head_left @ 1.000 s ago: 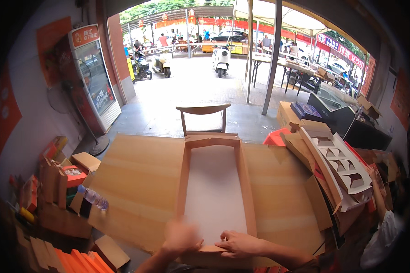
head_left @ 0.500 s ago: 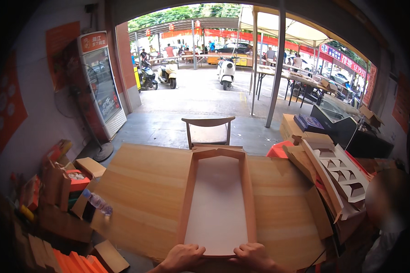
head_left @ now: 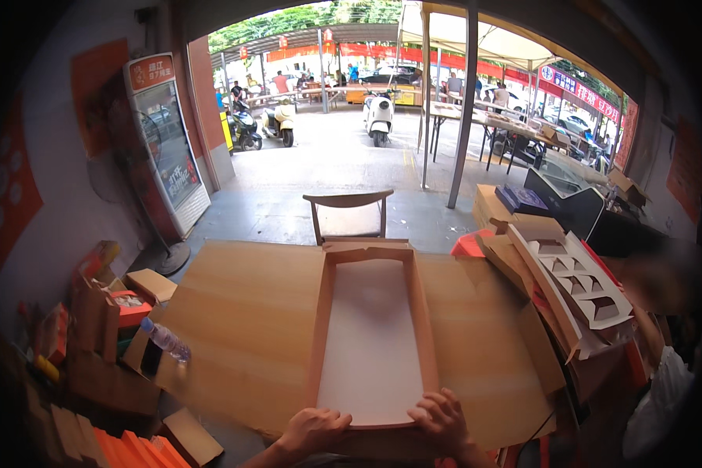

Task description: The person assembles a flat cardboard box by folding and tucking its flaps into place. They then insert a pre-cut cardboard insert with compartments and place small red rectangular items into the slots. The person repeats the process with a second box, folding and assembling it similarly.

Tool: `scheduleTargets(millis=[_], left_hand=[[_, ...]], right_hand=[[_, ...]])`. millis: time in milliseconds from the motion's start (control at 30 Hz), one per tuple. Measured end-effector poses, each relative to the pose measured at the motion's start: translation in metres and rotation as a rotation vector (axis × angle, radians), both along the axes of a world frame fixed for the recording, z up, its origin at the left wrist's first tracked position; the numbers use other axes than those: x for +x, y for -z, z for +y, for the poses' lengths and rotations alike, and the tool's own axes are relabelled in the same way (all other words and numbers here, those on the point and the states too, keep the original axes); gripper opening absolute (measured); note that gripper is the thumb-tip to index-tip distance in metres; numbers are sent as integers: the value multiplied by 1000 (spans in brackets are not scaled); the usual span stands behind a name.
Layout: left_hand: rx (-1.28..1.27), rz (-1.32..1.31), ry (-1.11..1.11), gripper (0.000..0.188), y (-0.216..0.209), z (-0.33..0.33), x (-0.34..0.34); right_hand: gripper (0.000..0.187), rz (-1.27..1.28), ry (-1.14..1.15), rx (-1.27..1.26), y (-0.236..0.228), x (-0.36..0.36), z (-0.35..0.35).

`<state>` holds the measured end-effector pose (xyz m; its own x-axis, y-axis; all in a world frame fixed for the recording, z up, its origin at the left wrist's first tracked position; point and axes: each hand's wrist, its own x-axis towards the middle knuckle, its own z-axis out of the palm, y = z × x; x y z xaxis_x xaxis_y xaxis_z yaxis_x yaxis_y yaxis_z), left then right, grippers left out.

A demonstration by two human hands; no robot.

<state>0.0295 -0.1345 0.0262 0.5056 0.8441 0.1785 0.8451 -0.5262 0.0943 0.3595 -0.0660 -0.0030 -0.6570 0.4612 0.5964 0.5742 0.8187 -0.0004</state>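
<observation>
A long, shallow cardboard box (head_left: 370,351) with a white inside and brown walls lies on the wooden table (head_left: 242,335), its near end towards me. My left hand (head_left: 316,430) is closed over the near wall by the left corner, thumb and fingers on the rim. At the near right corner my right hand (head_left: 442,420) grips the wall, its bent fingers slightly apart along the side. Nothing lies inside the box. The walls hide part of my fingertips.
A plastic bottle (head_left: 165,341) lies at the table's left edge. Stacked cardboard with a white cut-out insert (head_left: 581,281) fills the right. A chair (head_left: 349,217) stands beyond the table. Orange and brown boxes (head_left: 132,448) sit lower left. Another person's arm (head_left: 649,331) shows at right.
My right hand has shifted from the near wall to the right corner, its fingers lifting and spreading a little. My left hand keeps its hold. The other person at right has moved.
</observation>
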Motion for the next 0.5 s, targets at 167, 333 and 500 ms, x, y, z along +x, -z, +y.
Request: scheduleTargets(millis=[167,333,500], left_hand=[[-64,-79,-102,37,4,3,10],[-66,-53,-106,41,0,2,19],[-111,23,-100,42,-6,10,22]], right_hand=[[85,246,303,-294,12,22,-24],[71,423,264,-376,6,46,-43],[41,236,162,-295,-12,26,-27]])
